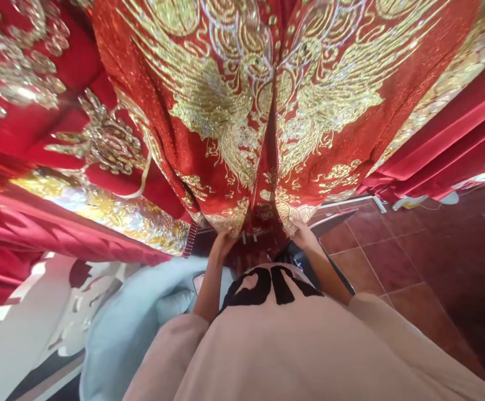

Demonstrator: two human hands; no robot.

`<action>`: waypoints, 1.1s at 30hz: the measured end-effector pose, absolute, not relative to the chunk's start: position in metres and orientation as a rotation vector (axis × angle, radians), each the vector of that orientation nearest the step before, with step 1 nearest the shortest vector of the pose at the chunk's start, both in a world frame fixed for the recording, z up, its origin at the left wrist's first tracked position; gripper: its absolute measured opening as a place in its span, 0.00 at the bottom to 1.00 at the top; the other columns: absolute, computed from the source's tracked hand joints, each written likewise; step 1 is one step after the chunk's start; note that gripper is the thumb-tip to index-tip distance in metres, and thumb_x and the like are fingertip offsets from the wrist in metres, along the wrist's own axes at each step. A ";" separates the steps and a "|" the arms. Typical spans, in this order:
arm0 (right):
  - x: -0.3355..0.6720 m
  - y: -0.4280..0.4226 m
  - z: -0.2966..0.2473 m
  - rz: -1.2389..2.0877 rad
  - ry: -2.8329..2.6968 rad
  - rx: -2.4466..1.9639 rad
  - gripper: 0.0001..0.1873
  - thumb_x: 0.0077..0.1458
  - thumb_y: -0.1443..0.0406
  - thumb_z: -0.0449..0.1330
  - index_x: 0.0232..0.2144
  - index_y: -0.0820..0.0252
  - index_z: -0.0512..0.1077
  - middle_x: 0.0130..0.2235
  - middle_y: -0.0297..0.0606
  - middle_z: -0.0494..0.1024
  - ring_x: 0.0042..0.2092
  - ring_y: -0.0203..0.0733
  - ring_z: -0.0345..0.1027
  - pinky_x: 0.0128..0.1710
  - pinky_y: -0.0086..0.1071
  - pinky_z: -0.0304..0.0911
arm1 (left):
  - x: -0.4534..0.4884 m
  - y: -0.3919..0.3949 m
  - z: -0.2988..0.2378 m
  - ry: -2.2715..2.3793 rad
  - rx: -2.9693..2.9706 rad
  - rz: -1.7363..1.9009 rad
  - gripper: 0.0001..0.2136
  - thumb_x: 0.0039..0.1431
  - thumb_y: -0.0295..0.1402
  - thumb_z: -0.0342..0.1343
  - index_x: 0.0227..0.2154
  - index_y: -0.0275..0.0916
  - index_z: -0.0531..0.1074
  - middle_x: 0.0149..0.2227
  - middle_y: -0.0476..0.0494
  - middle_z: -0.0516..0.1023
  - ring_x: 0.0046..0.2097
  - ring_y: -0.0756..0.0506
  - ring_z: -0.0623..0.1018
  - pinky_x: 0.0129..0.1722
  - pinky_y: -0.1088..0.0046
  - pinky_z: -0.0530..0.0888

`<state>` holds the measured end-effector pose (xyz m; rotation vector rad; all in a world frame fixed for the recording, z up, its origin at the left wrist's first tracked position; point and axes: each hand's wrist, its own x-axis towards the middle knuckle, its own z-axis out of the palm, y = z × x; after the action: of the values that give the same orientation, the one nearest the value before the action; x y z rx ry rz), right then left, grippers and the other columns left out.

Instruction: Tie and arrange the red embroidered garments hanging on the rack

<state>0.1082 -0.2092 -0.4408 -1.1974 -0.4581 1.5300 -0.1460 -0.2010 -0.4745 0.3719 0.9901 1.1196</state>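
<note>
Embroidered red jacket (pixel 236 106), pinched at lower front corners by fingers of left hand (pixel 224 240) and right hand (pixel 304 235), equally near, stretching lengthwise up ahead

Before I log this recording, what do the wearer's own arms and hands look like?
The left hand and right hand are bare, with no gloves. Loose, plain, pale pinkish-beige sleeves end around the elbows, leaving the forearms uncovered. No watch or bracelet shows at the wrists; the fingers are too small to check for rings.
</note>
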 end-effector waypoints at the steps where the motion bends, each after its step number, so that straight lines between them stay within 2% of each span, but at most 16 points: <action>1: 0.105 -0.215 -0.438 1.559 -0.452 -1.198 0.16 0.35 0.60 0.67 0.28 0.57 0.69 0.29 0.32 0.77 0.31 0.38 0.71 0.33 0.32 0.67 | -0.144 -0.204 -0.471 0.973 0.368 1.088 0.14 0.37 0.33 0.66 0.29 0.35 0.72 0.31 0.45 0.78 0.32 0.48 0.76 0.35 0.71 0.74; 3: 0.097 -0.227 -0.431 1.617 -0.452 -1.215 0.17 0.35 0.59 0.68 0.30 0.58 0.71 0.28 0.32 0.77 0.28 0.37 0.70 0.29 0.32 0.68 | -0.138 -0.211 -0.462 0.948 0.371 1.020 0.15 0.33 0.32 0.68 0.26 0.32 0.73 0.25 0.45 0.76 0.26 0.48 0.74 0.28 0.70 0.73; 5: 0.088 -0.235 -0.424 1.647 -0.459 -1.214 0.18 0.35 0.60 0.69 0.31 0.58 0.71 0.28 0.32 0.77 0.27 0.37 0.71 0.27 0.32 0.68 | -0.128 -0.219 -0.452 0.932 0.379 0.995 0.16 0.31 0.32 0.69 0.25 0.31 0.73 0.23 0.45 0.75 0.25 0.48 0.74 0.26 0.70 0.73; 11: 0.059 -0.240 -0.401 1.606 -0.473 -1.097 0.23 0.30 0.66 0.71 0.34 0.57 0.73 0.29 0.31 0.78 0.36 0.40 0.74 0.40 0.33 0.69 | -0.084 -0.231 -0.424 0.927 0.377 1.120 0.18 0.35 0.33 0.70 0.31 0.36 0.73 0.31 0.49 0.78 0.32 0.50 0.77 0.34 0.74 0.74; 14: 0.049 -0.239 -0.395 1.574 -0.476 -1.120 0.24 0.29 0.65 0.71 0.34 0.58 0.74 0.26 0.31 0.78 0.40 0.44 0.73 0.42 0.35 0.68 | -0.071 -0.233 -0.417 0.942 0.348 1.148 0.18 0.35 0.32 0.70 0.32 0.36 0.73 0.33 0.47 0.79 0.35 0.49 0.78 0.39 0.71 0.75; 19: 0.045 -0.242 -0.390 1.517 -0.575 -1.104 0.21 0.33 0.59 0.70 0.33 0.58 0.74 0.29 0.35 0.79 0.44 0.46 0.72 0.43 0.37 0.68 | -0.063 -0.233 -0.411 0.954 0.329 1.259 0.20 0.38 0.30 0.68 0.37 0.37 0.73 0.37 0.45 0.79 0.40 0.47 0.78 0.47 0.67 0.73; 26: 0.041 -0.245 -0.387 1.478 -0.549 -1.102 0.22 0.32 0.57 0.69 0.34 0.57 0.74 0.30 0.35 0.79 0.42 0.46 0.72 0.40 0.37 0.68 | -0.059 -0.231 -0.415 1.017 0.376 1.277 0.22 0.40 0.31 0.67 0.42 0.37 0.72 0.41 0.43 0.78 0.45 0.44 0.77 0.50 0.63 0.71; 33: 0.038 -0.244 -0.376 1.388 -0.529 -1.170 0.22 0.31 0.58 0.70 0.32 0.59 0.74 0.27 0.35 0.78 0.37 0.45 0.73 0.38 0.38 0.69 | -0.058 -0.230 -0.424 1.092 0.441 1.309 0.21 0.42 0.31 0.66 0.43 0.37 0.71 0.44 0.42 0.78 0.48 0.43 0.76 0.51 0.63 0.71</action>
<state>0.0381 -0.2437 -0.3761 -1.1701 -0.5289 1.3877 -0.0582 -0.2302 -0.4236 0.4408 1.0921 1.3093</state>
